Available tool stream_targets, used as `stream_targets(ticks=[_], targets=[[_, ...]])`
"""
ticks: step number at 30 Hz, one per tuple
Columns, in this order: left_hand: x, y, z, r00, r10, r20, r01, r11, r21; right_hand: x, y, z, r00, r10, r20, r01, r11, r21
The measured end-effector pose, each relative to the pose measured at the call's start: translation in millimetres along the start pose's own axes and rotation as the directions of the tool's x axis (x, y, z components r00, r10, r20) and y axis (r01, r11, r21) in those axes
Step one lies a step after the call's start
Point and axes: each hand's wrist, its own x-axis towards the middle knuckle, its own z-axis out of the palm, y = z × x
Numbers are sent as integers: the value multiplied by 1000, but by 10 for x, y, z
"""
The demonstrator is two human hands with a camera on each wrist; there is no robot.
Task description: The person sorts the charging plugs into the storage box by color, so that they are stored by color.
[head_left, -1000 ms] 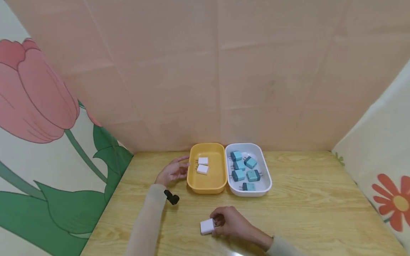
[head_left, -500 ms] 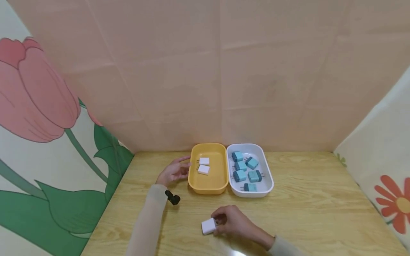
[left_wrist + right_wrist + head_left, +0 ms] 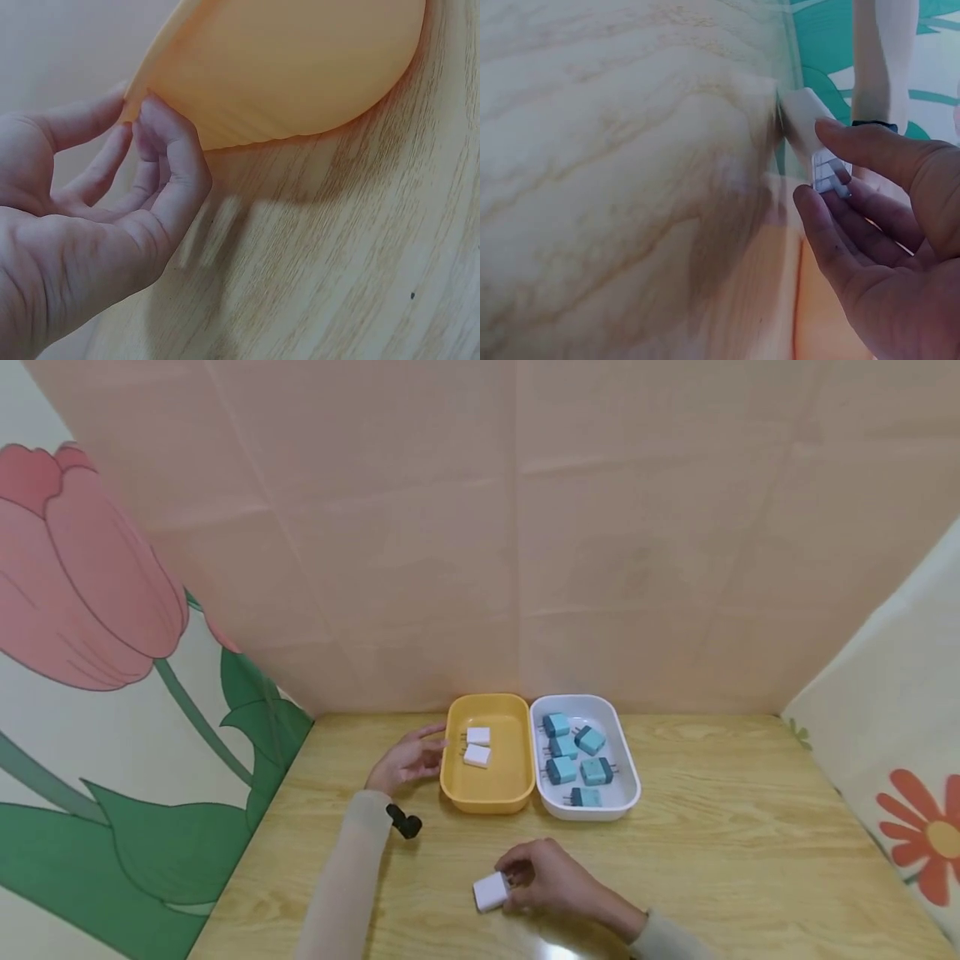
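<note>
My right hand pinches a white charger plug low over the wooden table in front of the trays. In the right wrist view, the thumb and a finger grip this white plug at its pronged end, with the metal prongs towards the palm. At the left side of a yellow tray, my left hand holds the edge. The left wrist view has the thumb and fingers on both sides of the yellow rim. Two white charger plugs lie inside that tray.
Against the yellow tray's right side stands a white tray with several teal charger plugs. Both trays are at the back of the wooden table, near a pinkish cloth backdrop. Flower-printed panels flank the table.
The head view has shifted slightly. Both hands keep their holds, and the white plug in my right hand has turned only a little.
</note>
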Motion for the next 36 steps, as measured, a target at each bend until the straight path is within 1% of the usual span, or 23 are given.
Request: stream_targets(ticks=[4,10,13,18,20,23,26,31,36], targets=[[4,6,-14,1000,-10,-15,10,1000,2,23,-5,-32,1000,-19,-1,19,1000,-12],[12,16,-37,1000,-11,-2,11,1000,-4,70,-53,-102,998,-58,-30,57,998,-25],[9,29,-42,1000,-12,-6,12,1000,-9,96,-95,-136,998,-45,-31,45,999,-19],[17,30,-28,1000,-15,-14,15,1000,-5,112,-157,-192,999,-32,-37,33,999,19],[22,20,-19,1000,-19,-21,19,1000,-8,112,-165,-217,998,-46,-51,47,998,35],[31,-7,-4,1000,-9,-27,9,1000,-7,106,-172,-260,996,-56,-70,61,996,72],[44,-16,10,1000,-4,-20,4,1000,-12,99,-171,-298,993,-57,-101,67,993,100],[51,-6,7,1000,9,5,-9,1000,-13,114,-183,-379,985,-73,-156,90,990,106],[29,12,-19,1000,10,12,-10,1000,-14,126,-220,-458,979,-80,-187,104,987,120]])
